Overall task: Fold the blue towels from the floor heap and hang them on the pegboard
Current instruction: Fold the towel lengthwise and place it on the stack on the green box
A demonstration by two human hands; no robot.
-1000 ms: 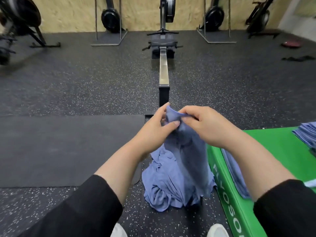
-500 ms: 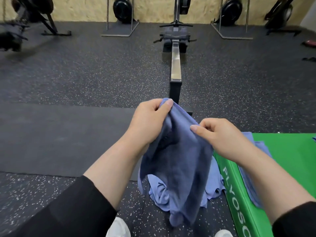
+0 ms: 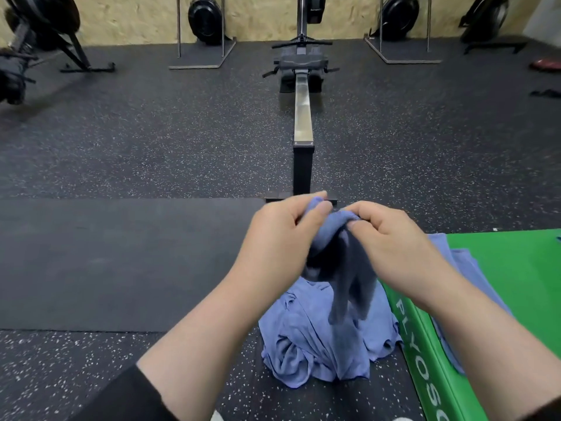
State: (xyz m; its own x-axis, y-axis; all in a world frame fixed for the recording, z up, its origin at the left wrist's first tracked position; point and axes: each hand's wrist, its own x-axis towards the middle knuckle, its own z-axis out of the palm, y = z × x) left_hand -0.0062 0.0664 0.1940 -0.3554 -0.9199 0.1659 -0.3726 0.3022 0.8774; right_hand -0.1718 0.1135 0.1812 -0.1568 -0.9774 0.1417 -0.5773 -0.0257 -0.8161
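A blue towel (image 3: 343,262) hangs bunched between both hands, above the floor heap. My left hand (image 3: 279,238) pinches its top edge on the left, and my right hand (image 3: 391,247) grips the edge close beside it. The heap of blue towels (image 3: 315,338) lies crumpled on the speckled floor right below. Another blue towel (image 3: 473,278) lies draped over the near corner of the green plyo box (image 3: 516,268), partly hidden by my right forearm. No pegboard shows in this view.
A rowing machine rail (image 3: 303,117) runs straight ahead from just beyond my hands. A dark mat (image 3: 121,262) covers the floor to the left. More rowers stand upright against the plywood wall (image 3: 258,13). The tips of my white shoes show at the bottom edge.
My hands have come close together again after holding the towel spread apart half a second ago. The towel now hangs gathered and narrower.
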